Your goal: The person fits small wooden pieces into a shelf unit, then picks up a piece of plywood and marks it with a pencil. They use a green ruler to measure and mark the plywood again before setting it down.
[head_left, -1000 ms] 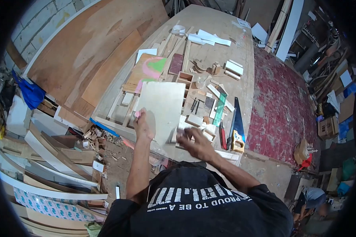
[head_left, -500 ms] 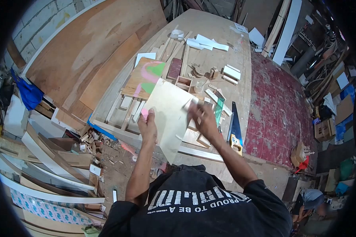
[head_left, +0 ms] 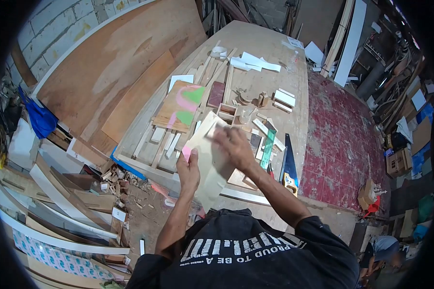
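My left hand (head_left: 190, 172) grips the left edge of a thin cream-coloured panel (head_left: 208, 168), thumb on the upper face. A pink patch shows on the panel beside that thumb. The panel is held tilted in front of my chest, over the near end of the workbench. My right hand (head_left: 236, 148) is on the panel's far part, fingers bent and smeared by motion. Something small seems to be under those fingers, but I cannot make it out. Just beyond lies a wooden board (head_left: 179, 104) painted with pink and green shapes.
The workbench (head_left: 255, 38) carries wood strips, a green ruler-like strip (head_left: 268, 148), a handsaw (head_left: 289, 161), a small divided wooden box (head_left: 226, 113) and white sheets (head_left: 255, 61). Large plywood panels (head_left: 115, 62) lean at left. Another person (head_left: 383, 248) is at lower right.
My right hand has shifted left across the panel. The panel has tilted and now looks narrower. The whole view has moved slightly, with the bench appearing lower.
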The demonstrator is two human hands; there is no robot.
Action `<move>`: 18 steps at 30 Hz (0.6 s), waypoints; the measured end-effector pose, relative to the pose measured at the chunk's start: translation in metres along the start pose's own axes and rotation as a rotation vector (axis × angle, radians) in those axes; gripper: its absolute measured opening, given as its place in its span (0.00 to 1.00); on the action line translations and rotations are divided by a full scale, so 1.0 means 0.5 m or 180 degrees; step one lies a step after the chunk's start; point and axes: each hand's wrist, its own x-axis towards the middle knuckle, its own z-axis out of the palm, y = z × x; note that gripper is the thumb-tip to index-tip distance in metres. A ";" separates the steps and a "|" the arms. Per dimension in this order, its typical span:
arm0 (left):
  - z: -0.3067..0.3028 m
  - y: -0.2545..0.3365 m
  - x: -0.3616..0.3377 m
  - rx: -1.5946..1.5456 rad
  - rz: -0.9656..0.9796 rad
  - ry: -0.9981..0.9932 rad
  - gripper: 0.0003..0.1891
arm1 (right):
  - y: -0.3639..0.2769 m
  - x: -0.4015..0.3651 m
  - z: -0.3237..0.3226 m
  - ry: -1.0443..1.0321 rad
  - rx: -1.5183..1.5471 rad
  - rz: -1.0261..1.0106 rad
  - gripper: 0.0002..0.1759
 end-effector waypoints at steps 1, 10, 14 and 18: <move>0.004 0.004 -0.004 -0.0007 -0.0004 0.0008 0.17 | 0.012 0.019 -0.002 0.0250 0.0048 0.0626 0.19; 0.011 -0.007 -0.032 0.0158 -0.0053 -0.0198 0.17 | 0.029 0.035 0.015 0.0194 0.0068 0.0395 0.21; 0.011 0.006 -0.034 0.0133 0.0076 -0.0063 0.18 | 0.054 0.011 0.017 -0.0102 0.0316 0.0667 0.27; -0.010 0.001 -0.028 0.0576 0.0169 -0.0071 0.18 | 0.123 0.040 -0.040 0.0688 0.0181 0.1694 0.15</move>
